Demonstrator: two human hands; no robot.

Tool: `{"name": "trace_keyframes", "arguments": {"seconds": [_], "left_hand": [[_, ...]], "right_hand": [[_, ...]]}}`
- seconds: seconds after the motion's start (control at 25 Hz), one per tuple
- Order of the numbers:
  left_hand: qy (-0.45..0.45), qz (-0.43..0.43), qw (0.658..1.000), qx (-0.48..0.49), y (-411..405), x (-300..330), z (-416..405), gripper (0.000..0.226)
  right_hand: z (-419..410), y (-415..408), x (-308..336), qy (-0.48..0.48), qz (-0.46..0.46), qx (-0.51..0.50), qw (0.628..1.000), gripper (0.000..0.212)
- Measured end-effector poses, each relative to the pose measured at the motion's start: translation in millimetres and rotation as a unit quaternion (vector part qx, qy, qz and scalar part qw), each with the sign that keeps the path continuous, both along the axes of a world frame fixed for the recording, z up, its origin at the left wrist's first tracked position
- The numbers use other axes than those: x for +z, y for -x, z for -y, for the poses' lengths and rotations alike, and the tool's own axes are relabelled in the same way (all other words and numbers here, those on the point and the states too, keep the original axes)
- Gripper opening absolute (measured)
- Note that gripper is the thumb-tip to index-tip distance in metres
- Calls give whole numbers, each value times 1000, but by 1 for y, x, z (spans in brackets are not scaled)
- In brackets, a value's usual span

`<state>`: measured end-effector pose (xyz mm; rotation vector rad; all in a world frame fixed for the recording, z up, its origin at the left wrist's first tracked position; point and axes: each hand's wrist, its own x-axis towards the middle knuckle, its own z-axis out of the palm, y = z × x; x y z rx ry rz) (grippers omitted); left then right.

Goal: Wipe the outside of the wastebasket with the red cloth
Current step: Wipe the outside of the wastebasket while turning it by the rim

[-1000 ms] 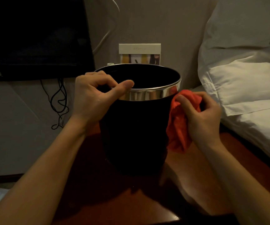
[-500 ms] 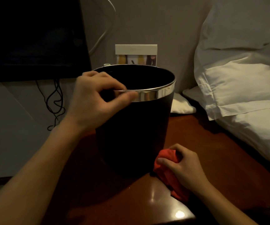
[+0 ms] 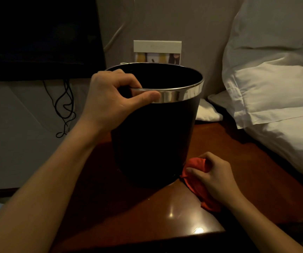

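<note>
The black wastebasket stands upright on the wooden counter, left of the white pillows and in front of a small card at the far wall. The left hand grips its silver rim, fingers curled over the inside and thumb pressed along the outside band, steadying it. The right hand pinches the bunched red cloth low at the basket's near-right base, where the wall meets the counter; part of the cloth trails onto the wood under the wrist. A second ago the cloth was up by the rim on the right side; it has since swept down the wall to the bottom and in the last half-second barely moved. That reads as one downward stroke finished on the right flank. The near face, left side and far side likely remain, so the basket probably needs turning under the left hand before the next pass.
</note>
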<state>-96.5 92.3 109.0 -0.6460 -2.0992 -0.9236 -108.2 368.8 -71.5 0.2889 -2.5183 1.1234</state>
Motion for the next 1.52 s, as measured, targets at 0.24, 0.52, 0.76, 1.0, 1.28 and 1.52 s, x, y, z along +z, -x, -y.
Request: {"name": "trace_keyframes", "arguments": {"seconds": [0.24, 0.52, 0.76, 1.0, 1.28, 1.52], "left_hand": [[0, 18, 1000, -14, 5, 3, 0, 41], [-5, 13, 1000, -10, 6, 1, 0, 38], [-1, 12, 1000, -9, 7, 0, 1, 39], [1, 16, 1000, -17, 6, 3, 1, 37], [6, 18, 1000, -18, 6, 3, 0, 33], [8, 12, 1000, -18, 8, 4, 1, 31]], "right_hand": [[27, -17, -7, -3, -2, 70, 998, 33], [15, -9, 3, 45, 2, 6, 999, 28], [46, -30, -5, 22, 26, 66, 997, 41], [12, 0, 8, -13, 3, 13, 1000, 42], [34, -18, -3, -61, 3, 82, 995, 49], [25, -14, 0, -35, 4, 32, 999, 44]]}}
